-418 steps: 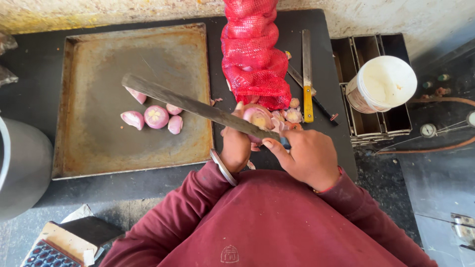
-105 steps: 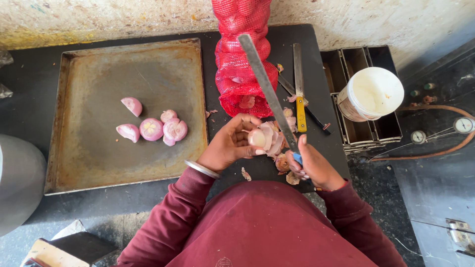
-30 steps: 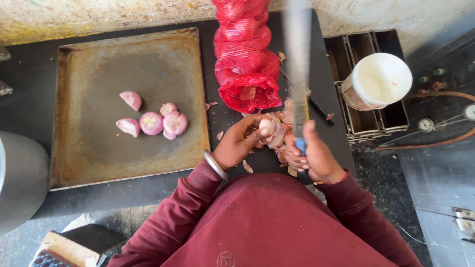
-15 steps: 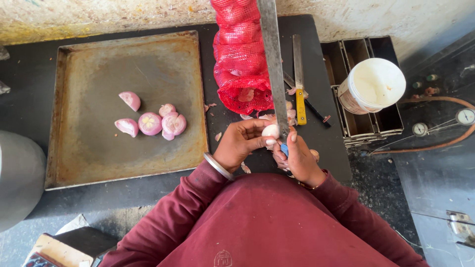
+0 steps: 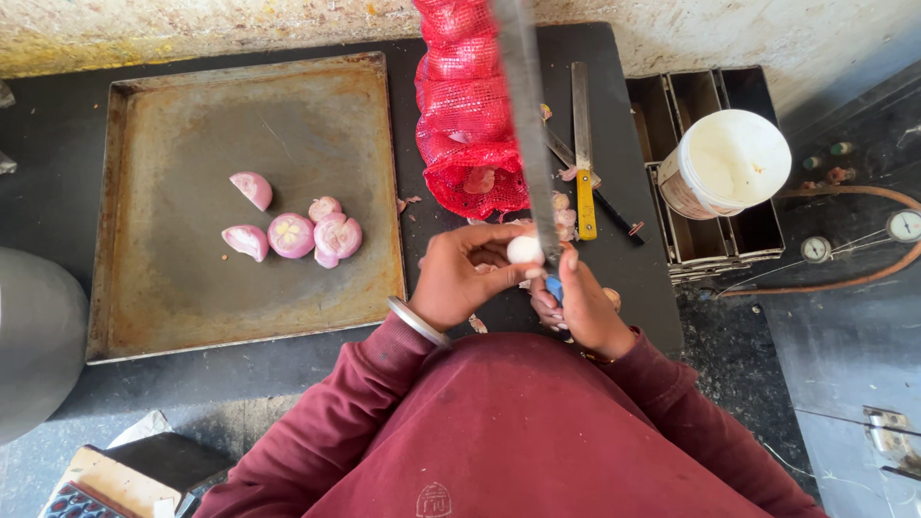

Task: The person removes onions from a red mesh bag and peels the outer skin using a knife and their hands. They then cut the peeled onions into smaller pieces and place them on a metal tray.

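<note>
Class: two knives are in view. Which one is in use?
The long knife gripped by the right hand, its blade raised. The yellow-handled knife lies untouched on the counter.

The black counter (image 5: 614, 86) bears a metal tray (image 5: 192, 317) (worn), red mesh sack (image 5: 465, 105), yellow-handled knife (image 5: 582, 144).

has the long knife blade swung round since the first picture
Yes. The long steel knife blade in the right hand lay slanted leftward over the flat metal tray; now it points away, across the red mesh sack.
</note>
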